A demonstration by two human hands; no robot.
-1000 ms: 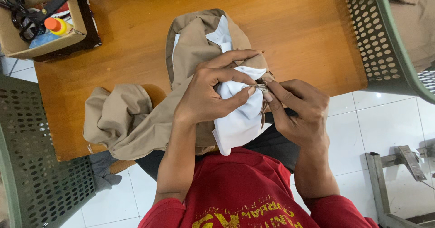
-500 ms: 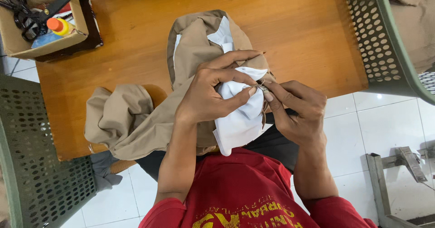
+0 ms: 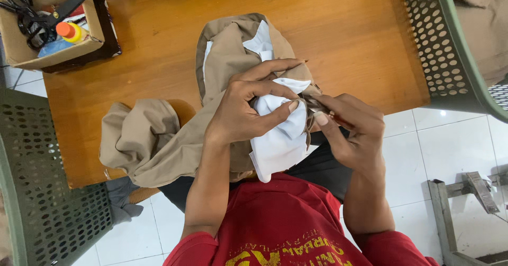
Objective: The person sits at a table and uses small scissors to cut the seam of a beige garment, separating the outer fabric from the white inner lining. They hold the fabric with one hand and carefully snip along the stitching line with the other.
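Head view: a seated person in a red shirt is seen from above, both hands raised over a wooden tabletop (image 3: 338, 38).
Garment: a khaki garment (image 3: 159, 139) with a white lining (image 3: 278, 139) is draped from the tabletop over its near edge toward the person's lap; one bunched end is left lying on the tabletop at the left.
Left hand: the left hand (image 3: 246, 110) is curled over the garment's upper fold, the lining bunched beneath the palm.
Left grip: the fingers are pressed together around khaki cloth and lining, the thumb laid across the white cloth toward the other hand.
Right hand: the right hand (image 3: 349, 131) is held just beside the left, touching the same fold at its edge.
Right grip: the cloth edge is pinched between thumb and fingertips; whether anything small is held there cannot be told.
Box: a cardboard box (image 3: 32, 54) is set on the tabletop's far left corner, well apart from the hands, with black scissors (image 3: 55, 15) and an orange-capped bottle (image 3: 71, 31) inside.
Baskets: a green perforated basket (image 3: 444, 49) is placed at the tabletop's right end with khaki cloth seen in it; another green basket (image 3: 42, 202) is placed on the floor at the left.
Floor: white tiles (image 3: 423, 149) are seen below, with a grey metal frame (image 3: 465, 208) at the lower right.
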